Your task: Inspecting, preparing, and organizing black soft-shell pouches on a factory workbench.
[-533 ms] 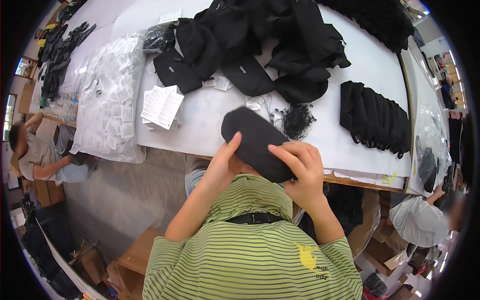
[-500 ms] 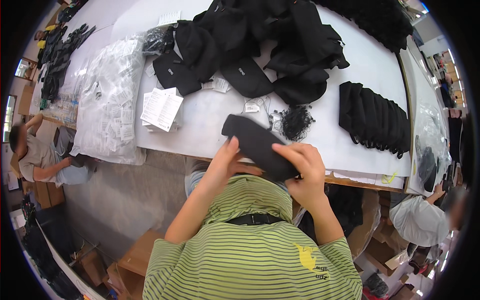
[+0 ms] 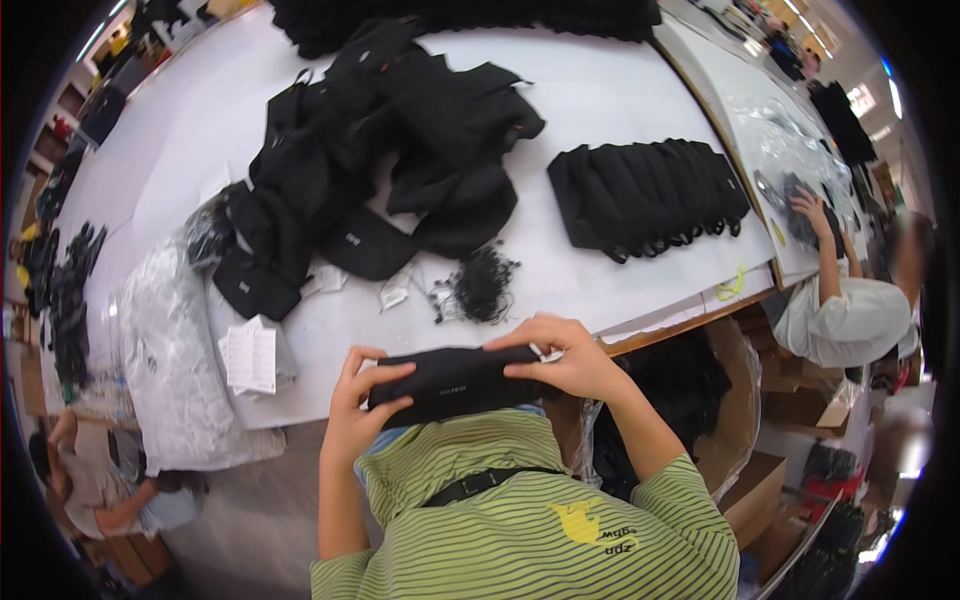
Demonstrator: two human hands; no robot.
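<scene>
A flat black fabric pouch (image 3: pixel 450 388) with small light lettering lies lengthwise between my hands, just in front of my waist. My left hand (image 3: pixel 360 395) is closed on its left end, fingers on the upper side. At the other end my right hand (image 3: pixel 565 358) pinches it, and a small white bit shows by those fingertips. Beyond the pouch, on the white table (image 3: pixel 600 90), sits a tangled bundle of thin black strings (image 3: pixel 480 287). Several similar black pouches (image 3: pixel 650 195) stand in an overlapping row to the right, loops toward me.
A heap of black fabric pieces (image 3: pixel 440 110) covers the table's middle. Left of it are a stack of white printed cards (image 3: pixel 252 358) and a large clear plastic bag (image 3: pixel 175 350) of white labels. An open carton (image 3: pixel 730 400) stands under the table edge. A co-worker (image 3: pixel 845 315) sits at right.
The pouch has turned from a slant to nearly level, its lettering now showing. Both hands have shifted to its two ends. The whole view has swung toward the right.
</scene>
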